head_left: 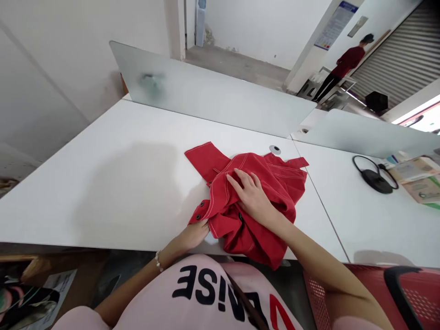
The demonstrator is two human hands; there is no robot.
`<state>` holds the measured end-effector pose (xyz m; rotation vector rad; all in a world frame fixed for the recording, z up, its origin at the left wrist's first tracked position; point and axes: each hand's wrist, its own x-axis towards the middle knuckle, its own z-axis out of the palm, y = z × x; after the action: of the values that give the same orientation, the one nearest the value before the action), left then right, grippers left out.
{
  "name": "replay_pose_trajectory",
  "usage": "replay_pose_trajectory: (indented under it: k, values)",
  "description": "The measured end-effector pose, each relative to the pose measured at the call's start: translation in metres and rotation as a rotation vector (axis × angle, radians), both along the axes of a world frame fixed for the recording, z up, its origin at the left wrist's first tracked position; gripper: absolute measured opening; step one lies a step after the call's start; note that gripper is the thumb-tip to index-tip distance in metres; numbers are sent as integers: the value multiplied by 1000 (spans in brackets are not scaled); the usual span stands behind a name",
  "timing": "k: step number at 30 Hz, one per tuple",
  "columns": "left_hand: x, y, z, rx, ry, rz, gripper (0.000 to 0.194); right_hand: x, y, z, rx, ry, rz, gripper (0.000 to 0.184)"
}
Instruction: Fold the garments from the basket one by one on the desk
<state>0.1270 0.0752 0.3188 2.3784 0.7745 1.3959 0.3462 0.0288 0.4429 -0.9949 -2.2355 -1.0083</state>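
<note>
A crumpled red garment [256, 167] with white topstitching lies on the white table in front of me; its exact kind cannot be made out. Dark snap buttons show on an edge at its near left, and a flat strip of the cloth sticks out at the far left. My left hand [196, 234] grips that snap-button edge from below, its fingertips hidden under the cloth. On top of the bunched fabric rests my right hand [252, 196], fingers spread and slightly bent. Part of the garment hangs over the table's front edge near my body.
The white table [103, 174] ends at a frosted divider [213, 96]. A small round disc [275, 150] lies behind the garment. To the right are a black round device with a cable [376, 180] and boxes [421, 183]. A red chair [371, 288] stands at front right. A person [347, 62] stands far back.
</note>
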Motion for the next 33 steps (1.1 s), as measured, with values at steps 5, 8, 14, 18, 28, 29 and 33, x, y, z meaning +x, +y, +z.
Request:
replay_pose_trajectory:
  k: [5, 8, 14, 18, 28, 29, 33]
  values:
    - [-5, -13, 20, -75, -198, -6, 31, 10, 32, 45, 26, 142, -54, 46]
    - [-15, -14, 30, -39, -285, 38, 35, 77, 26, 81, 227, 502, 15, 34]
    - [-73, 3, 48, 232, -647, 255, 27, 253, 5, 41, 486, 1498, 436, 41]
    - [-95, 2, 65, 308, -917, 175, 24, 292, 8, -55, 265, 1822, 212, 43]
    - [-80, 0, 54, 198, -785, 156, 30, 187, 14, -78, 189, 1274, 60, 50]
    - [-81, 0, 49, 165, -778, 191, 35, 164, 17, -69, 191, 1140, 34, 50]
    - [-92, -11, 31, 91, -734, 366, 50, 85, 30, -44, 16, 859, 133, 50]
